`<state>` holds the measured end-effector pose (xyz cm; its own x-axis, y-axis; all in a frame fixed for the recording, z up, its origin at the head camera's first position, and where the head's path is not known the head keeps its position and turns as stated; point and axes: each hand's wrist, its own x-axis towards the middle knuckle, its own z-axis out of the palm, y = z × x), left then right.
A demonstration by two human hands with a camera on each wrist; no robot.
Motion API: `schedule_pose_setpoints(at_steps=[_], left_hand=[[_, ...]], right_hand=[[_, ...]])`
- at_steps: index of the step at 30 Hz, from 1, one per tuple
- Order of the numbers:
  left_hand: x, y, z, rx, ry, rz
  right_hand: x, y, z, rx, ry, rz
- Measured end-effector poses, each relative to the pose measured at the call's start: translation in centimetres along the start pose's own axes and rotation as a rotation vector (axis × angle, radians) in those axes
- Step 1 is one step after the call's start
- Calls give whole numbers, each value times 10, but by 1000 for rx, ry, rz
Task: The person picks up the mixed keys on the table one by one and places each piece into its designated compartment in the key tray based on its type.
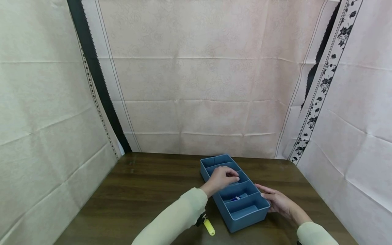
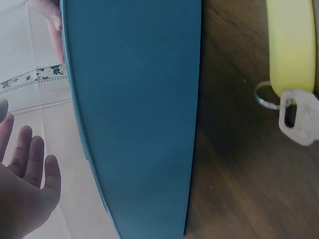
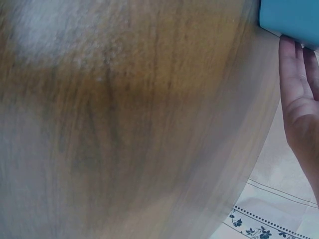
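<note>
A blue divided box (image 1: pixel 246 221) stands slantwise on the table. Over its middle compartments is my left hand (image 1: pixel 221 178), fingers loosely bent; in the left wrist view this hand (image 2: pixel 30 184) shows nothing between its fingers. My right hand (image 1: pixel 283 204) rests against the box's right side near the front corner. Its fingers lie fairly straight along the wall in the right wrist view, where the hand (image 3: pixel 301 104) meets the box (image 3: pixel 291 20). A small blue-and-white item (image 1: pixel 235 198) lies in one compartment.
Left of the box, on the brown wooden table (image 1: pixel 147 194), lies a yellow key tag (image 1: pixel 209 227). A ring joins it to a metal key (image 2: pixel 301 119). Pale cloth hangings (image 1: pixel 208 78) enclose the table at the back and both sides.
</note>
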<state>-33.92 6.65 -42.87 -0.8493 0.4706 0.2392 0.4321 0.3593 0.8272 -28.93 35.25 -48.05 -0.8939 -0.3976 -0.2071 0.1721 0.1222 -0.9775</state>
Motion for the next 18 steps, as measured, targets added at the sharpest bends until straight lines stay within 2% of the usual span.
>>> schedule_pose_setpoints(at_steps=[5, 12, 18], left_hand=[[-2, 1, -10, -27, -21, -4], [-7, -2, -26, 22, -21, 46], [-14, -5, -41, 27, -10, 37]], right_hand=[[-1, 0, -1, 5, -22, -13], [-1, 0, 0, 3, -10, -8], [-1, 0, 2, 5, -1, -6]])
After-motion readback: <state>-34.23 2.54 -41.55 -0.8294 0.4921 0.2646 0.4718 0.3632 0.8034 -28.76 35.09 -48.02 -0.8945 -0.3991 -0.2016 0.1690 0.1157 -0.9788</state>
